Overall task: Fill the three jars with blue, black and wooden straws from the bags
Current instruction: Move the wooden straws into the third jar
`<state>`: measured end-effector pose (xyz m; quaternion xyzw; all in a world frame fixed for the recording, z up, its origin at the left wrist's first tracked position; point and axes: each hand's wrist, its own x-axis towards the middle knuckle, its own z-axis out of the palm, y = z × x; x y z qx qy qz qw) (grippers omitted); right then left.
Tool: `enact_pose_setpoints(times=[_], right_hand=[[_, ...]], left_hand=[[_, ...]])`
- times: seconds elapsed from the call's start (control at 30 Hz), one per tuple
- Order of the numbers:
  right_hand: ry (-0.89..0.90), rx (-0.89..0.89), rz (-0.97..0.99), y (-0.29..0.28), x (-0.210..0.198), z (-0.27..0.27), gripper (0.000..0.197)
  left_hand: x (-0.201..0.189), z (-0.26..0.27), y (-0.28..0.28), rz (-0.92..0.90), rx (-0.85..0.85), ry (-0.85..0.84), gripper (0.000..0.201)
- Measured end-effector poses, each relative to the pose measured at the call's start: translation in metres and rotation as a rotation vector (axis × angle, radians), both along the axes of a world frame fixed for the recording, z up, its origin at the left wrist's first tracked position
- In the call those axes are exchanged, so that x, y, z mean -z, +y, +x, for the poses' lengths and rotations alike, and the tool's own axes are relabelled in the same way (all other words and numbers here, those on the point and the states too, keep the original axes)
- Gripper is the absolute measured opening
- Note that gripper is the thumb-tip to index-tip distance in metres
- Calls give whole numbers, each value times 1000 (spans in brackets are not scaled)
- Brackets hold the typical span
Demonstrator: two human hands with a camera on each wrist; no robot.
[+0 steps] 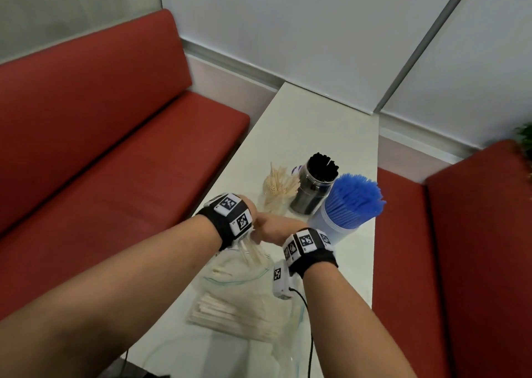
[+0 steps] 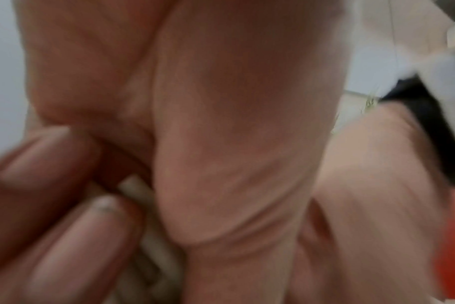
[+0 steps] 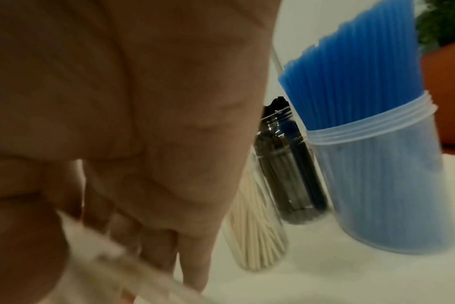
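A red bench (image 1: 95,135) ran along the left wall, and a narrow white table (image 1: 313,124) stretched away from it toward frosted wall panels, with another red seat (image 1: 460,248) on the right. A clear bag (image 1: 244,300) of wooden straws lay on the near end of the table. Above its mouth the left hand (image 1: 253,213) was curled round a bundle of wooden straws (image 1: 253,252), their lower ends hanging toward the bag. The right hand (image 1: 273,229) met it there, fingers bent against the same bundle. Just beyond stood three jars: the wooden-straw jar (image 1: 277,193), the black-straw jar (image 1: 313,184), and nearest the right edge the blue-straw jar (image 1: 345,207).
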<state>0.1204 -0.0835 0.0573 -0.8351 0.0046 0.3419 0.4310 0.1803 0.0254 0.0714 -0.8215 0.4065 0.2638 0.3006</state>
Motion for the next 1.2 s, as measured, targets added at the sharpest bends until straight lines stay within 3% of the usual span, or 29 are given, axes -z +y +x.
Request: enact_pose_setpoints(times=[0.07, 0.17, 0.27, 0.33, 0.43, 0.5, 0.57, 0.6, 0.67, 0.77, 0.83, 0.9, 1.0, 1.1, 1.2], right_hand=[[1, -32, -90, 3, 11, -13, 32], [-123, 245, 9, 17, 23, -24, 14], [-181, 569, 181, 27, 24, -32, 12], [-198, 716, 247, 28, 14, -33, 23], [-320, 769, 187, 15, -7, -28, 40], [-406, 802, 203, 5, -27, -23, 40], [-482, 870, 317, -3, -52, -18, 36], [-524, 906, 379, -6, -66, -14, 35], [-598, 961, 476, -5, -93, -7, 39], [-659, 923, 561, 2, -119, -3, 44], [-657, 866, 589, 9, -125, -6, 42], [-659, 843, 562, 14, -125, -10, 37], [-679, 826, 571, 17, -124, -15, 33], [-682, 835, 645, 14, -124, -15, 38], [-677, 854, 606, 13, -116, -16, 47]], left_hand=[[-13, 1, -6, 2, -79, 27, 26], [-39, -6, -14, -159, -52, -56, 29], [-69, -10, -27, -341, -140, -1, 41], [-84, -5, -27, -626, -229, 62, 60], [-91, -1, -13, -1240, -406, 210, 62], [-87, -1, -4, -1781, -673, 393, 55], [-78, 3, -1, -2067, -987, 529, 56], [-73, 4, -1, -2063, -1151, 636, 57], [-61, 1, -1, -1827, -1426, 947, 59], [-47, -18, -4, -1467, -1589, 1496, 61], [-43, -26, -7, -1459, -1708, 1755, 50], [-41, -26, -10, -1447, -1747, 1904, 35], [-37, -24, -9, -1353, -1756, 1982, 28], [-32, -22, -8, -1243, -1794, 1877, 28], [-23, -22, -5, -1096, -1718, 1789, 32]])
